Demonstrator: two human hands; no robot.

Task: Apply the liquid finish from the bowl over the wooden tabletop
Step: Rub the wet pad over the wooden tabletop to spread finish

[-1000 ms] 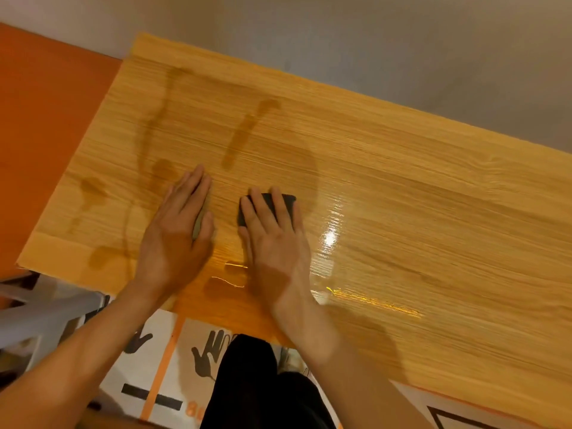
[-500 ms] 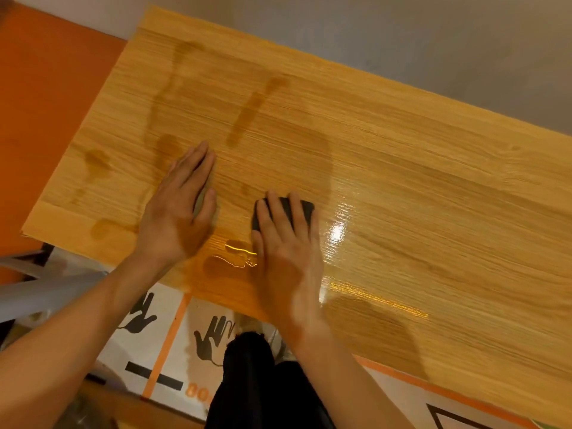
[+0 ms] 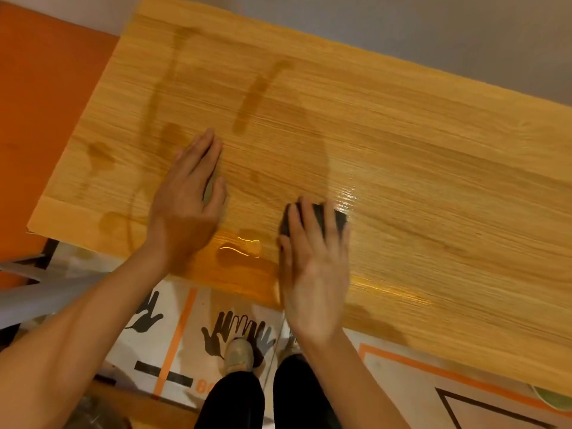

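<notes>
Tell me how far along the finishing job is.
Done: the tabletop shines wet to the right of the dark pad. In hand: the right hand presses the pad flat, the left hand lies flat on the wood, and a puddle sits between them. Left: the left end shows only streaks and blotches.
</notes>
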